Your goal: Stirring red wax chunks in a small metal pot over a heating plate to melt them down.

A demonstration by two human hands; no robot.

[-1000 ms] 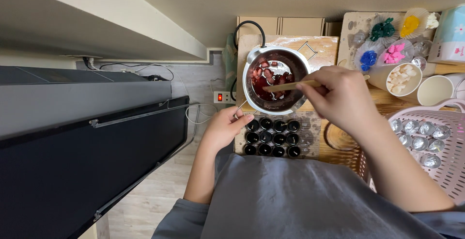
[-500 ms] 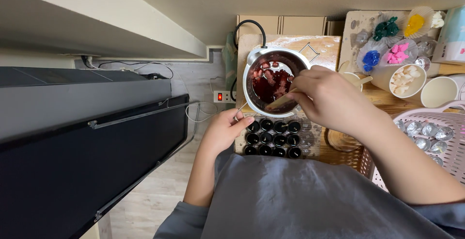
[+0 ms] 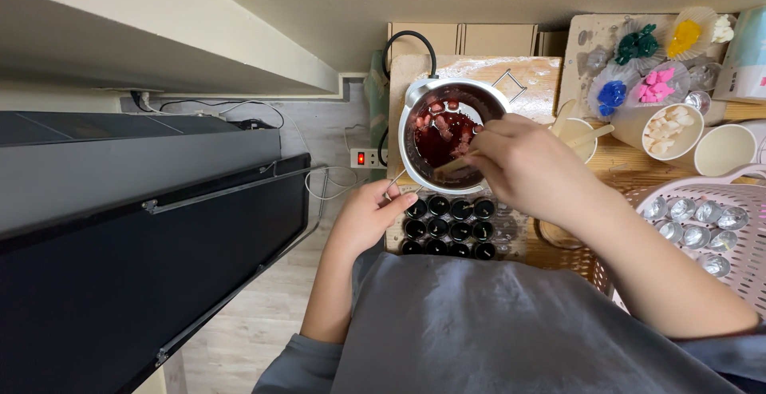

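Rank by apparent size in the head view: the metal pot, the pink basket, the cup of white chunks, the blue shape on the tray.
1. pink basket, though cut off by the frame
2. metal pot
3. cup of white chunks
4. blue shape

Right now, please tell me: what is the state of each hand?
Left hand: closed on the wire handle of the metal pot.
Right hand: closed on a wooden stick, stirring the dark red liquid.

Right of the pink basket (image 3: 746, 202) rim: two paper cups (image 3: 722, 150), coloured shapes (image 3: 650, 87) on a board; power strip (image 3: 365, 157) left.
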